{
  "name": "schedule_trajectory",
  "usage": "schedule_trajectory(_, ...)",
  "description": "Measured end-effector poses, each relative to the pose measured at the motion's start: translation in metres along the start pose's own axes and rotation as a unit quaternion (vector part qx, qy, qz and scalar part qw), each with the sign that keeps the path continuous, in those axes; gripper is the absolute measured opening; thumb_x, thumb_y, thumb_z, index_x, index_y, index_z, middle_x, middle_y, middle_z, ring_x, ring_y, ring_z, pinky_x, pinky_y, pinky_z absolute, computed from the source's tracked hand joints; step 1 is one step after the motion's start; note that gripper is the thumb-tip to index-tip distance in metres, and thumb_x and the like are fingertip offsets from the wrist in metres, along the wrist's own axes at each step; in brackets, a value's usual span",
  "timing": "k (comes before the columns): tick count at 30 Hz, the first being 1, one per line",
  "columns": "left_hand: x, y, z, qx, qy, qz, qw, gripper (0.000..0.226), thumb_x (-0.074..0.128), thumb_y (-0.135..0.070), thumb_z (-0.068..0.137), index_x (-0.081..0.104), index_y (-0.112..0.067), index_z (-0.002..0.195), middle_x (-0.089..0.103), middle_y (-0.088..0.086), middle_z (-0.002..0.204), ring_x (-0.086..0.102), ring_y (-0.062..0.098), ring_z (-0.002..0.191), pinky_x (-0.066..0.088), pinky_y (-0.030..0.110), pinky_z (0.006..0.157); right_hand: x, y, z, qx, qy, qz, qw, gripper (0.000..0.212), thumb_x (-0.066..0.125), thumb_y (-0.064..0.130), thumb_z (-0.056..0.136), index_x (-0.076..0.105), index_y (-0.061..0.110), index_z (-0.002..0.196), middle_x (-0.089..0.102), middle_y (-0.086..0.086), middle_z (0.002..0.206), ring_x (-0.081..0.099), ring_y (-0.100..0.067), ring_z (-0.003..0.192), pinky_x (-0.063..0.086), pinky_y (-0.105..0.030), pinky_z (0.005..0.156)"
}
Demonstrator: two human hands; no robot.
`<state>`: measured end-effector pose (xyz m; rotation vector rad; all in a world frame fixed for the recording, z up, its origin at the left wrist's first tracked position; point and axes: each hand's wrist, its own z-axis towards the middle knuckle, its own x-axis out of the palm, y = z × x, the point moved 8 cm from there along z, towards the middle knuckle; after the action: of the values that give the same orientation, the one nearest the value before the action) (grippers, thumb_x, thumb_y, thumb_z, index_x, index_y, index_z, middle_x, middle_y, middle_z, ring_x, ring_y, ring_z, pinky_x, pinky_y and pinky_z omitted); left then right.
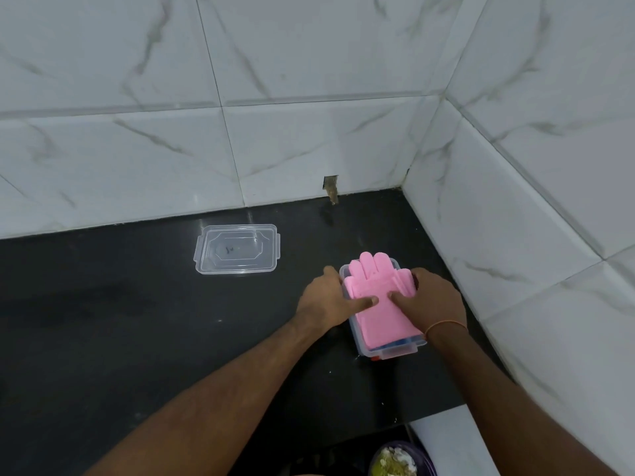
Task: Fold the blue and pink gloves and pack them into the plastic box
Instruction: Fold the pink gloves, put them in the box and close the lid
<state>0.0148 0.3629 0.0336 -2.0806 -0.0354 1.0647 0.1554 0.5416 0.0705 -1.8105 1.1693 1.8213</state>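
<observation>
A clear plastic box (395, 352) stands on the black counter near the right wall. The pink gloves (379, 314) lie on top in it, their fingers sticking past the far rim. A strip of the blue gloves (402, 342) shows under them at the near end. My left hand (326, 297) grips the box's left side, its thumb pressing on the pink gloves. My right hand (433, 298) grips the right side, its thumb also pressing down on the pink gloves.
The box's clear lid (237, 249) lies on the black counter (137, 321) to the far left, near the back wall. White marble-tiled walls close the back and right. A bowl with food (395, 462) sits below the counter edge.
</observation>
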Motion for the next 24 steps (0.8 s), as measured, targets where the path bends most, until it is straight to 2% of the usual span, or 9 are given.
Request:
schedule_trajectory(2,-0.009,-0.006,-0.001,0.007,-0.013,0.041,0.999,0.100,0.079,-0.086,0.073,0.049,-0.020,0.143,0.067,0.000,0.133,0.070,0.020,0.116,0.064,0.043,0.093,-0.007,0.002,-0.002,-0.002,-0.007,-0.013,1.000,0.062,0.073,0.065,0.085,0.059,0.026,0.131,0.067,0.001,0.118,0.066,-0.019,0.098,0.061,-0.040,0.089)
schedule_trajectory(4,-0.023,-0.020,-0.002,0.057,-0.044,0.105,0.992,0.105,0.078,-0.080,0.079,0.042,-0.022,0.158,0.056,0.002,0.153,0.061,0.024,0.134,0.057,0.047,0.107,-0.014,0.009,-0.004,-0.030,-0.036,-0.028,0.999,0.067,0.073,0.064,0.086,0.057,0.025,0.138,0.062,-0.002,0.132,0.065,-0.022,0.110,0.058,-0.043,0.097)
schedule_trajectory(7,-0.035,-0.058,-0.011,0.211,-0.093,0.202,0.952,0.078,0.079,-0.054,0.093,0.050,-0.023,0.158,0.055,0.002,0.149,0.056,0.024,0.132,0.053,0.042,0.109,-0.021,0.029,-0.010,-0.150,-0.076,-0.033,0.985,0.053,0.071,0.048,0.094,0.059,0.024,0.139,0.060,-0.003,0.140,0.060,-0.024,0.120,0.052,-0.044,0.105)
schedule_trajectory(10,-0.026,-0.082,-0.013,0.291,-0.061,0.255,0.920,0.058,0.074,-0.036,0.101,0.057,-0.017,0.153,0.060,0.004,0.148,0.059,0.022,0.129,0.053,0.041,0.111,-0.006,0.046,-0.008,-0.208,-0.013,-0.060,0.976,0.053,0.067,0.032,0.098,0.052,0.028,0.149,0.053,0.000,0.152,0.054,-0.022,0.130,0.048,-0.042,0.111)
schedule_trajectory(13,-0.009,-0.086,-0.008,0.268,0.005,0.305,0.914,0.044,0.064,-0.024,0.108,0.057,-0.013,0.150,0.062,0.007,0.148,0.063,0.024,0.129,0.054,0.041,0.111,0.016,0.054,-0.004,-0.218,0.054,-0.095,0.970,0.054,0.064,0.027,0.099,0.048,0.032,0.151,0.049,0.004,0.155,0.053,-0.021,0.127,0.049,-0.041,0.111)
schedule_trajectory(16,0.000,-0.083,0.000,0.228,0.040,0.336,0.913,0.039,0.058,-0.016,0.112,0.055,-0.009,0.150,0.064,0.011,0.146,0.068,0.027,0.127,0.058,0.044,0.110,0.025,0.054,0.003,-0.214,0.065,-0.102,0.969,0.056,0.067,0.025,0.096,0.049,0.034,0.149,0.051,0.005,0.152,0.055,-0.019,0.121,0.051,-0.040,0.106)
schedule_trajectory(19,0.001,-0.086,0.006,0.192,0.066,0.359,0.911,0.037,0.053,-0.021,0.116,0.057,-0.007,0.149,0.069,0.014,0.141,0.071,0.029,0.125,0.058,0.044,0.111,0.035,0.055,0.011,-0.195,0.073,-0.094,0.974,0.059,0.072,0.026,0.092,0.052,0.031,0.147,0.052,0.002,0.150,0.057,-0.021,0.122,0.051,-0.042,0.108)
schedule_trajectory(22,0.005,-0.087,0.010,0.157,0.093,0.330,0.926,0.043,0.040,-0.030,0.120,0.059,-0.003,0.148,0.068,0.017,0.144,0.067,0.033,0.131,0.053,0.045,0.116,0.048,0.050,0.012,-0.169,0.090,-0.092,0.977,0.060,0.074,0.025,0.091,0.053,0.029,0.147,0.054,-0.001,0.147,0.058,-0.023,0.123,0.050,-0.042,0.108)
schedule_trajectory(24,0.013,-0.084,0.013,0.163,0.105,0.345,0.918,0.042,0.044,-0.025,0.119,0.055,-0.003,0.153,0.067,0.016,0.147,0.067,0.032,0.133,0.053,0.043,0.116,0.056,0.047,0.012,-0.174,0.092,-0.089,0.976,0.062,0.073,0.024,0.092,0.051,0.025,0.149,0.051,-0.003,0.150,0.057,-0.024,0.126,0.048,-0.040,0.111)
